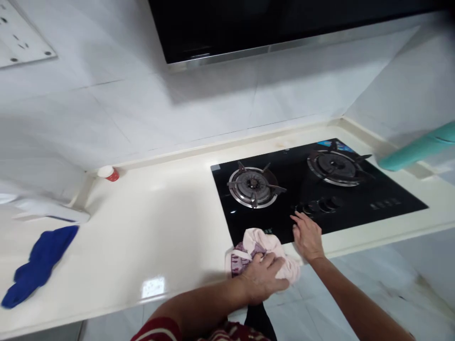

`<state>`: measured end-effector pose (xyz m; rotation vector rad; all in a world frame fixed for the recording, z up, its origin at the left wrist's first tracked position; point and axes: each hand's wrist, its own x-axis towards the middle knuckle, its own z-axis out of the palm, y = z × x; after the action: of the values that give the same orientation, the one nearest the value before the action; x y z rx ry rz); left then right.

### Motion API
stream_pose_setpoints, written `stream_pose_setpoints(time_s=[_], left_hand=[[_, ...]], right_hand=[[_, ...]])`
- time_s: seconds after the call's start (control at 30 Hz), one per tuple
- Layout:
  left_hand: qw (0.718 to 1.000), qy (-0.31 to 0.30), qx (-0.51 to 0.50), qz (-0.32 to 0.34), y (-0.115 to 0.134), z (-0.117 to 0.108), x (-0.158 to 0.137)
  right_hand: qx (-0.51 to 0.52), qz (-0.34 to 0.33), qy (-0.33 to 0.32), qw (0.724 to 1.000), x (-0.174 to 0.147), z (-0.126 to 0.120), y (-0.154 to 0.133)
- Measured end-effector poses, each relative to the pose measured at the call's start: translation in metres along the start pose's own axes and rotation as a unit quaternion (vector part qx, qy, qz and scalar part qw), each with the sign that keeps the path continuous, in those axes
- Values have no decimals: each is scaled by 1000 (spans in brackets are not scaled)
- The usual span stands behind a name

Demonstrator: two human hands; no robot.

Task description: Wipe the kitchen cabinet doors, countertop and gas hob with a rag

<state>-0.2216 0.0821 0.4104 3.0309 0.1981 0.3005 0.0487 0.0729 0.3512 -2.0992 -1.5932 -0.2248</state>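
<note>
At the front edge of the white counter, my left hand (263, 278) presses on a bunched pink cloth (270, 244) with a purple patterned border. The cloth lies over the front left corner of the black gas stove (245, 221) and hangs past the counter edge. My right hand (307, 237) rests at the stove's front edge, fingers spread and bent, with nothing in it. Its fingertips are just in front of the stove knobs (318, 205). Behind the hands stand the left burner (253, 186) and the right burner (335, 166).
A blue cloth (40, 263) lies at the far left of the counter (170, 213). A red and white paper cup (108, 173) lies near the back wall. A teal cylindrical object (415, 149) is at the right. A black range hood (284, 28) hangs above the stove.
</note>
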Motion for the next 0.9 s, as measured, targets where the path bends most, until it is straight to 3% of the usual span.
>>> stream_pose_setpoints(time_s=[0.1,0.37,0.53,0.6,0.7,0.8,0.9], left_hand=[[999,-8,4,-46,-8,-13,-69],[982,-10,71,-177,-32,-62,-290],[944,-42,63,-320,-37,-79,-374],[920,-40,79,-382,-32,-78,-384],[892,-12,108,-438,-21,-65,-367],[883,35,133,-448,-16,-49,-319],[888,64,111,-441,-25,-35,-256]], right_hand=[[0,3,1,1000,-3,3,3],[11,-4,4,1000,-7,9,15],[24,-17,10,1000,-7,12,25],[42,-5,18,999,-7,14,25],[42,23,27,999,-12,20,13],[-9,72,46,996,-23,28,-19],[-26,67,41,997,-35,34,-57]])
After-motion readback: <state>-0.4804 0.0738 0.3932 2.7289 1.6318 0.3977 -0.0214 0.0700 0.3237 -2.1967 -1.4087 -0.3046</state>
